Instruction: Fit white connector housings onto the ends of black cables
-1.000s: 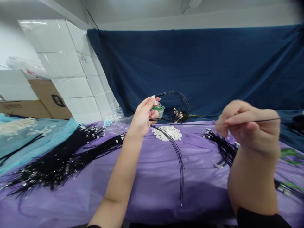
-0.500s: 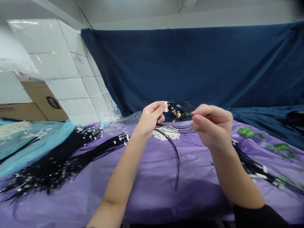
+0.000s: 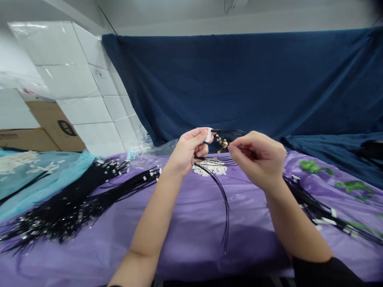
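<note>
Between the thumb and fingers of my left hand (image 3: 193,149) is a white connector (image 3: 208,135), raised above the table. Black wires (image 3: 230,131) run from it to the right and loop behind my right hand (image 3: 259,155). More black wires (image 3: 221,187) hang in a curve below my left hand. My right thumb and forefinger are pinched on the end of a thin black wire (image 3: 247,149), just right of the connector. A pile of small white connectors (image 3: 211,167) lies on the table under my hands.
Bundles of black wires with white ends (image 3: 77,199) lie at the left, and another bundle (image 3: 317,207) at the right. Purple sheeting (image 3: 191,223) covers the table. White boxes (image 3: 86,111) are stacked behind left. A blue curtain (image 3: 239,83) hangs at the back.
My right hand has moved left, bringing its pinched wire closer to the white connector. My left hand has stayed almost in place. The hanging wires have swung slightly.
</note>
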A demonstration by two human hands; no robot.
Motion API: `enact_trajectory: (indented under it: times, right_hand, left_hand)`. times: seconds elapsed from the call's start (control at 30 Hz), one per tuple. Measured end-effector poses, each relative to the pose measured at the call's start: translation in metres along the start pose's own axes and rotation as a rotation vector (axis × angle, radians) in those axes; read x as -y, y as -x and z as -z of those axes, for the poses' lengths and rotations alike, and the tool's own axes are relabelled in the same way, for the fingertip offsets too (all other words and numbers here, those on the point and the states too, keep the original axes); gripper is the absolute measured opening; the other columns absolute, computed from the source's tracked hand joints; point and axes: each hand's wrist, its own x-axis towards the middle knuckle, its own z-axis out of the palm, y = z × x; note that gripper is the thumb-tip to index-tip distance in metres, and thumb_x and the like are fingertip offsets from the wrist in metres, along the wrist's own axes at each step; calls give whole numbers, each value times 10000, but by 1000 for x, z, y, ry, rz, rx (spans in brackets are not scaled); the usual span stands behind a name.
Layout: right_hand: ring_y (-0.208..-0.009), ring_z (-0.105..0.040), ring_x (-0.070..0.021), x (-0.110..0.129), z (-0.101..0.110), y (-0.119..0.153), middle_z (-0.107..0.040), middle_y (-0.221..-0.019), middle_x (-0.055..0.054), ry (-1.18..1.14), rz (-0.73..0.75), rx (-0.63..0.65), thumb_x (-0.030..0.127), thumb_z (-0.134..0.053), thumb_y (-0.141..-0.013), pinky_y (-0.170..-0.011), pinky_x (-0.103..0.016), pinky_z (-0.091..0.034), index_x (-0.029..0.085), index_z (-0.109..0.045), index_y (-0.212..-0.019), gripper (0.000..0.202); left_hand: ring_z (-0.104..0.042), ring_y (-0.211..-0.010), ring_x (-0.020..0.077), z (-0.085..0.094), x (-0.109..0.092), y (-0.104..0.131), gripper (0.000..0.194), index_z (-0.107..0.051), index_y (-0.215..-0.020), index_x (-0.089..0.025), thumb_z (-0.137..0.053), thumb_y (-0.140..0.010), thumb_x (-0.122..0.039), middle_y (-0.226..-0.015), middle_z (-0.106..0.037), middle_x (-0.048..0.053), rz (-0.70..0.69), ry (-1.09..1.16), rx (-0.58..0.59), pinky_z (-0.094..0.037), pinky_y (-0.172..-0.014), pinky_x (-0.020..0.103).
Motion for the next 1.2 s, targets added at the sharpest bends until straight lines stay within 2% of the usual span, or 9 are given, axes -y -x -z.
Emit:
enact_trajectory:
  times: [0.17,0.5,0.57,0.73,0.8,0.97,1.2]
  right_hand:
    - [-494,-412,-61,-2,-1,0,-544,-614,21,-2,13,-2,113,-648,-771,-450,-236,-316,164,-659,-713,78]
    - [-480,-413,-64,-3,-1,-1,-561,-626,18,44,46,20,132,-644,-784,-439,-232,-329,180,-649,-724,76]
    - [-487,-421,-69,-4,0,-2,-576,-637,15,94,111,21,126,-633,-798,-451,-232,-352,188,-645,-745,82]
    - [-607,-535,-95,-10,0,0,-634,-744,-16,325,407,22,86,-595,-838,-549,-226,-441,198,-629,-879,124]
    - [-625,-555,-98,-12,0,1,-634,-765,-22,391,452,35,87,-594,-843,-540,-221,-433,193,-617,-912,128]
    - [-644,-589,-88,-13,-5,5,-652,-807,-13,423,385,76,125,-584,-861,-541,-208,-420,204,-619,-898,94]
    - [-597,-569,-75,-13,-12,7,-681,-776,-7,401,328,21,178,-614,-883,-559,-196,-424,202,-646,-899,43]
  left_hand:
    - [-313,-419,-1,0,0,1,174,-602,-810,-145,-656,-802,-310,-781,-499,-20,-12,-9,16,-90,-332,172]
    - [-286,-415,15,2,1,1,215,-605,-784,-151,-658,-803,-358,-634,-434,-34,0,-36,19,-87,-345,176]
    - [-290,-417,20,2,1,1,217,-605,-779,-155,-666,-795,-363,-620,-428,-35,-2,-43,8,-87,-347,178]
    - [-271,-418,24,2,2,-1,239,-590,-726,-152,-671,-789,-368,-584,-386,-39,11,-67,-5,-73,-360,179]
    - [-271,-424,25,3,3,-2,240,-588,-718,-150,-672,-789,-363,-581,-372,-38,11,-82,0,-75,-366,180]
    - [-280,-432,26,3,6,-3,220,-611,-760,-149,-684,-785,-355,-586,-399,-35,1,-88,-7,-98,-375,180]
    - [-272,-412,33,-3,9,0,254,-604,-755,-163,-707,-767,-395,-501,-351,-62,-2,-123,-2,-116,-382,181]
